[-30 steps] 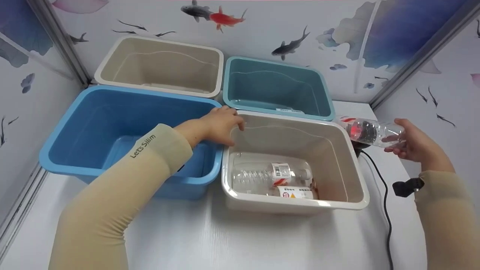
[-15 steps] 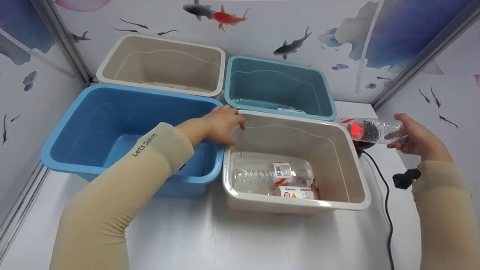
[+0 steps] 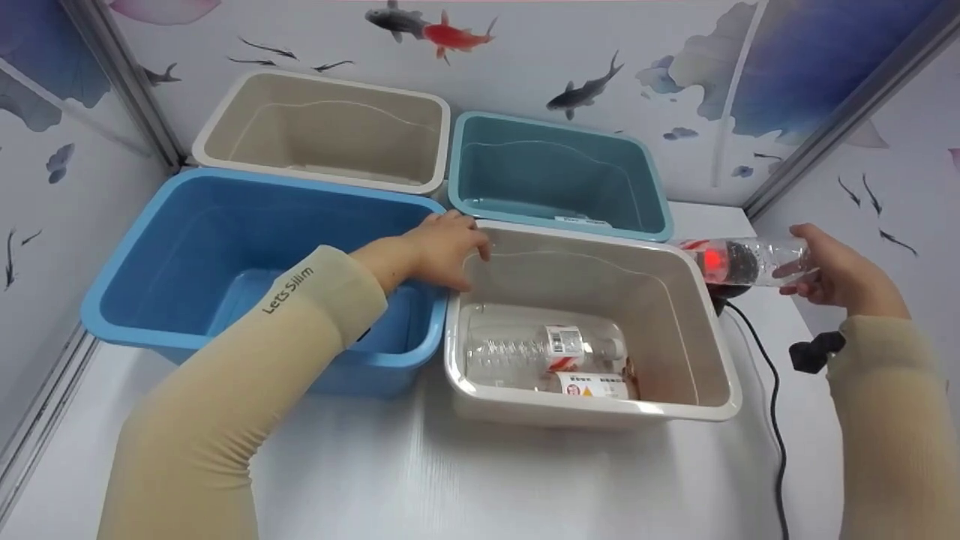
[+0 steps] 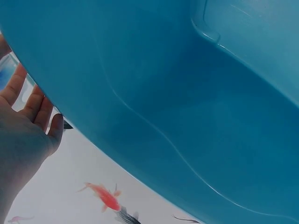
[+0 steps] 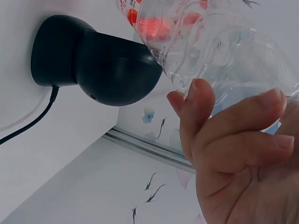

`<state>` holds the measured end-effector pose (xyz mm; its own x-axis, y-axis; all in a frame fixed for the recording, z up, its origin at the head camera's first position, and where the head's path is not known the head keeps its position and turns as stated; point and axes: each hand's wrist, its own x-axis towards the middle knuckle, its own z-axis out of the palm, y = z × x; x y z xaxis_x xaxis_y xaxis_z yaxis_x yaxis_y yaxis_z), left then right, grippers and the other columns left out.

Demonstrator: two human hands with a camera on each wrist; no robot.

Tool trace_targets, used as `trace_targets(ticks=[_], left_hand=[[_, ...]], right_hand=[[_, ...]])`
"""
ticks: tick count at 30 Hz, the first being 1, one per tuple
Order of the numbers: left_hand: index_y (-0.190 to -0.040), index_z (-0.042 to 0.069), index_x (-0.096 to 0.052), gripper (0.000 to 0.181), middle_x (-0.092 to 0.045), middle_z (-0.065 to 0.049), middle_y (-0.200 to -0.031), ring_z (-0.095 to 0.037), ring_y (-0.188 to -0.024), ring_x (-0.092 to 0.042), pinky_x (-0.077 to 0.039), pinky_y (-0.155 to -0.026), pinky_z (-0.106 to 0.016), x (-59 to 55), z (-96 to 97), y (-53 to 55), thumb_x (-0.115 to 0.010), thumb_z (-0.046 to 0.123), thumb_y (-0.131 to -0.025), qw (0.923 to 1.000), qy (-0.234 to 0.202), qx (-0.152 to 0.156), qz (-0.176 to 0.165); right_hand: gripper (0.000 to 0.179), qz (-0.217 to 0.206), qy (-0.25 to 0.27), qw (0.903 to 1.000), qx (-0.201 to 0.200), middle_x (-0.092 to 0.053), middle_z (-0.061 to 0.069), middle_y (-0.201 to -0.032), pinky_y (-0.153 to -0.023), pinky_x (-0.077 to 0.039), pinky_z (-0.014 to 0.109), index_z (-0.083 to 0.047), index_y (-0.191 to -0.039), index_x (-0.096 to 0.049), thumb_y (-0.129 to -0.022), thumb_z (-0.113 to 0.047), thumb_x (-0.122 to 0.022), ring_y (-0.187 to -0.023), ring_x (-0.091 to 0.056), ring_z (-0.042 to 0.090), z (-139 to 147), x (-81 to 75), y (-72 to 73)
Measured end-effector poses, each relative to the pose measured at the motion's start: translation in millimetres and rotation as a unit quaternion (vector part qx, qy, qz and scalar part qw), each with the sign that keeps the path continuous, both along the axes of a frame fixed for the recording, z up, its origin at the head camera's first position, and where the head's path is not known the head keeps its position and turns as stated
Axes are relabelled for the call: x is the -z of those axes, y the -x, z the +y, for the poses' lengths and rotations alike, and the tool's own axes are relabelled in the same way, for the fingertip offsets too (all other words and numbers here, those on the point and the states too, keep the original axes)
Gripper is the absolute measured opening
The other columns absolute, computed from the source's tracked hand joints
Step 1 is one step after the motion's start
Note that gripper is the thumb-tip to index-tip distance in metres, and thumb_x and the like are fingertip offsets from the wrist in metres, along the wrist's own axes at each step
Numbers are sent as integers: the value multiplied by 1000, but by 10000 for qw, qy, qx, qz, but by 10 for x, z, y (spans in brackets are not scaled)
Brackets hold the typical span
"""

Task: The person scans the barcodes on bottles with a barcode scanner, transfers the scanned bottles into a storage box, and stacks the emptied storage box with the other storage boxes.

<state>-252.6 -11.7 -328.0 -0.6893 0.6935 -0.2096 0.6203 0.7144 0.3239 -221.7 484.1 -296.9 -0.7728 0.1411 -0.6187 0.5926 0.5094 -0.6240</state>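
My right hand (image 3: 847, 270) grips a clear plastic bottle (image 3: 772, 261) near its base, fingers and thumb around it. The bottle lies about level, its red-and-white label end toward the bins. Just below the label sits a black rounded scanner (image 5: 117, 65) with a cable, and a red glow shows on the label. My left hand (image 3: 446, 247) rests where the rims of the blue bin (image 3: 262, 334) and the off-white bin (image 3: 592, 405) meet, fingers loosely bent and holding nothing. Inside the off-white bin lie two labelled clear bottles (image 3: 562, 345).
Behind stand a beige bin (image 3: 322, 176) and a teal bin (image 3: 555, 127), the latter with a white-labelled item at its bottom. A black cable (image 3: 772, 405) runs down the white table's right side. Printed fish panels (image 3: 510, 67) enclose the table.
My right hand has risen slightly and the bottle has become more level over the scanner, the red glow brighter on its label. My left hand stays on the rims.
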Motion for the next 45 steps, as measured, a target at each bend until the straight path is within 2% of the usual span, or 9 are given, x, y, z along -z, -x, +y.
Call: trace_targets(ticks=[4,11,15,22,28,35,40,43,45], left_hand=[[-121,13,-59,45,-49,-10,-127,-27,-122,-37,-27,-107,-45,0,-2,-1,-69,23,-78,10000,-27,-20,-19],[-121,14,-59,45,-49,-10,-129,-27,-123,-36,-27,-108,-45,4,-5,2,-69,24,-78,10000,-45,-49,-43],[-121,14,-59,45,-49,-10,-129,-27,-123,-37,-27,-107,-44,6,-2,5,-69,24,-78,10000,-52,-46,-50],[-120,12,-60,46,-51,-12,-124,-29,-119,-40,-30,-104,-46,17,-6,6,-69,25,-77,9999,-14,76,105],[-120,12,-60,46,-51,-12,-126,-28,-120,-39,-29,-104,-45,14,-12,10,-69,25,-77,9999,-87,63,48],[-120,13,-60,46,-51,-11,-125,-27,-119,-39,-30,-104,-44,6,-10,8,-67,25,-76,9999,-106,83,52],[-121,13,-59,47,-50,-11,-128,-28,-120,-39,-29,-104,-45,9,-10,6,-67,25,-76,9999,-64,80,65],[-123,13,-58,48,-49,-12,-128,-28,-121,-38,-29,-105,-45,17,-14,4,-66,25,-77,9999,-31,70,87],[-124,12,-56,49,-48,-12,-129,-28,-121,-38,-29,-105,-45,22,-22,1,-66,25,-77,9999,0,37,95]], right_hand=[[65,-69,-167,9998,-51,-63,-1,-78,-52,-44,16,-6,-97,-56,-94,-58,-17,-56,-53,1,-9,-71,19],[59,4,-257,9996,-106,-64,-2,-77,-51,-44,16,-11,-95,-55,-94,-58,-20,-55,-53,2,-22,-92,41],[60,19,-306,9994,-140,-64,-2,-77,-51,-44,16,-9,-102,-51,-94,-60,-20,-56,-53,2,-29,-68,51],[54,-35,-365,9991,-216,-65,-5,-73,-52,-44,18,-20,-87,-57,-94,-57,-18,-55,-54,2,-57,-35,102],[55,26,-348,9991,-245,-65,-5,-76,-52,-45,18,-16,-96,-54,-94,-58,-19,-56,-54,2,-75,-34,133],[53,65,-125,9998,-120,-66,-4,-77,-51,-44,16,-21,-87,-58,-94,-59,-21,-55,-53,2,-25,-97,85],[58,254,-237,9992,-211,-66,-6,-79,-54,-45,18,-15,-106,-53,-93,-63,-22,-58,-53,2,-6,-146,43],[77,376,-334,9984,-256,-64,-9,-80,-56,-46,18,-1,-129,-39,-92,-65,-18,-59,-52,1,-10,-173,32],[85,459,-387,9979,-240,-64,-11,-79,-56,-47,18,6,-137,-26,-92,-66,-17,-59,-53,1,-20,-194,29]])
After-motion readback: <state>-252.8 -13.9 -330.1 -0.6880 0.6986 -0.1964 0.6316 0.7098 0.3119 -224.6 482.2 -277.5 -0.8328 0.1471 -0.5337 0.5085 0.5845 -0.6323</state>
